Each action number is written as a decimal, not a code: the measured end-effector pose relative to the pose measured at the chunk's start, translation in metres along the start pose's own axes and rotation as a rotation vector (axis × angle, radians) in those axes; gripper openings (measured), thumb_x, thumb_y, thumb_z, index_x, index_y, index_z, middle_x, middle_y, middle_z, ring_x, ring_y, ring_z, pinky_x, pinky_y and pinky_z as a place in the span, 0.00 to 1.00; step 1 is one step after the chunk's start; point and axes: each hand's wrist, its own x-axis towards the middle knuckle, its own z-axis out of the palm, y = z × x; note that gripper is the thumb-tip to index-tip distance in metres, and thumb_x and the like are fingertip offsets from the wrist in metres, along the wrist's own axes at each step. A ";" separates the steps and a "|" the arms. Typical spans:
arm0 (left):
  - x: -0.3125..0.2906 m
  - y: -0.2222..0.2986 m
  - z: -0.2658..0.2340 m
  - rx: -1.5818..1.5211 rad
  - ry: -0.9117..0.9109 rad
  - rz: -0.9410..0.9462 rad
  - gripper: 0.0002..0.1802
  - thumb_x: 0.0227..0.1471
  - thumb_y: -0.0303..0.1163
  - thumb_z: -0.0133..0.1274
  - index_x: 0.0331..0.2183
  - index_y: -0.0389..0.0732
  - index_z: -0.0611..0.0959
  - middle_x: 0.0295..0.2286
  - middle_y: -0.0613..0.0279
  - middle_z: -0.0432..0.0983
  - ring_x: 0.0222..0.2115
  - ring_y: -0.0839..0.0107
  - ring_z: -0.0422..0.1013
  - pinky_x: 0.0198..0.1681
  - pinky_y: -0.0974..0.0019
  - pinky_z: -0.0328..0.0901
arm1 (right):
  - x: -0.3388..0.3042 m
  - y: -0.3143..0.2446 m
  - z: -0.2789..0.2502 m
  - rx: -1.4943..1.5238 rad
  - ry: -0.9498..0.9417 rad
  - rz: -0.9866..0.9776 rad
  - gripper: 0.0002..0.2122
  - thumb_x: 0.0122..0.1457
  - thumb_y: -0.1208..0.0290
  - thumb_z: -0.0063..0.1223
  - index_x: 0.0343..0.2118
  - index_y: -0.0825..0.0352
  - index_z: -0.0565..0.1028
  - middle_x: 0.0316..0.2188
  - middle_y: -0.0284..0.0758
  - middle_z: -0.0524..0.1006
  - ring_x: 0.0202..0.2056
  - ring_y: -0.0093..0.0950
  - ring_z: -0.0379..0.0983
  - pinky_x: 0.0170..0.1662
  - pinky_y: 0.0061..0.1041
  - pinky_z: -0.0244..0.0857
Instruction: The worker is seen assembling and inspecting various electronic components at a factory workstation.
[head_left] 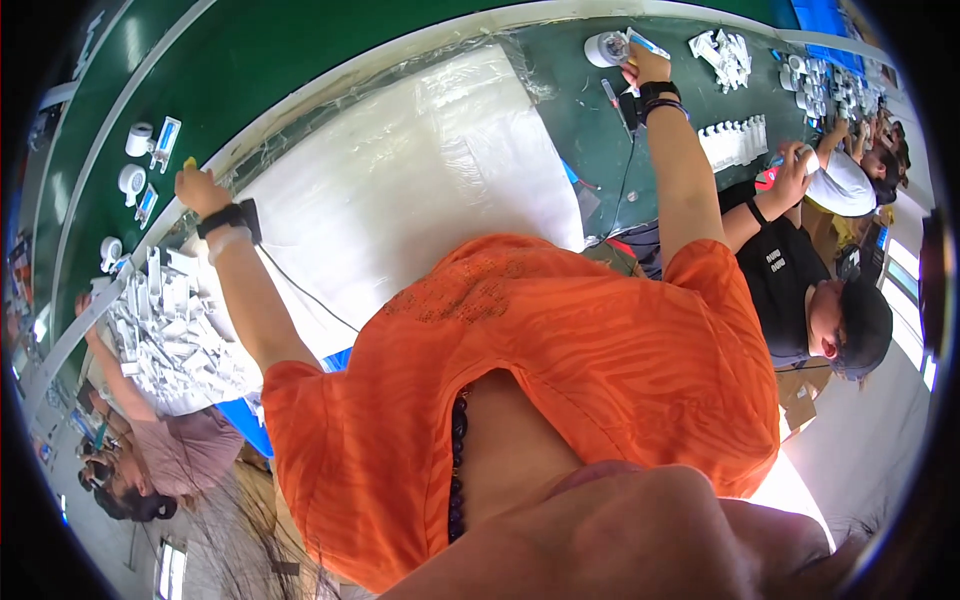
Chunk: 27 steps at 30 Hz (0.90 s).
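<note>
My left hand (201, 192) is stretched out at the near edge of the green conveyor belt, fingers curled together, a bit of yellow at a fingertip. I see nothing clearly held in it. At the upper right my right hand (650, 66) is closed on a flat white part with a blue label (648, 43), its fingers partly hidden. Beside that hand, a round white device (605, 49) stands on the green tabletop. White round-headed devices (131, 180), with blue-labelled white pieces beside them, stand on the belt near my left hand.
A white sheet under clear plastic (420, 150) covers the table before me. White plastic parts lie heaped (170, 340) at left and piled (720, 58) at right, near a row of white pieces (733, 142). Cables cross the table. Co-workers (790, 270) sit on both sides.
</note>
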 end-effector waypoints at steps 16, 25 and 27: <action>-0.137 0.449 -0.126 -0.845 -0.368 0.561 0.28 0.46 0.25 0.57 0.52 0.39 0.72 0.42 0.58 0.75 0.44 0.62 0.71 0.52 0.62 0.62 | -0.278 -0.019 0.030 -0.133 -0.916 -0.544 0.09 0.61 0.69 0.50 0.29 0.69 0.76 0.23 0.33 0.78 0.27 0.21 0.75 0.33 0.20 0.67; -0.173 0.438 -0.129 -1.188 -1.416 0.311 0.31 0.43 0.34 0.63 0.50 0.40 0.72 0.35 0.62 0.74 0.38 0.70 0.70 0.47 0.65 0.66 | -0.354 -0.013 0.020 -0.541 -0.969 -1.056 0.09 0.58 0.67 0.55 0.26 0.67 0.78 0.17 0.33 0.74 0.18 0.23 0.68 0.22 0.21 0.60; -0.184 0.440 -0.127 -1.221 -1.258 0.417 0.27 0.41 0.34 0.65 0.45 0.40 0.74 0.34 0.63 0.74 0.34 0.69 0.71 0.47 0.65 0.66 | -0.361 -0.008 0.016 -0.503 -0.995 -0.989 0.09 0.57 0.67 0.56 0.27 0.67 0.78 0.17 0.34 0.74 0.17 0.24 0.68 0.22 0.21 0.60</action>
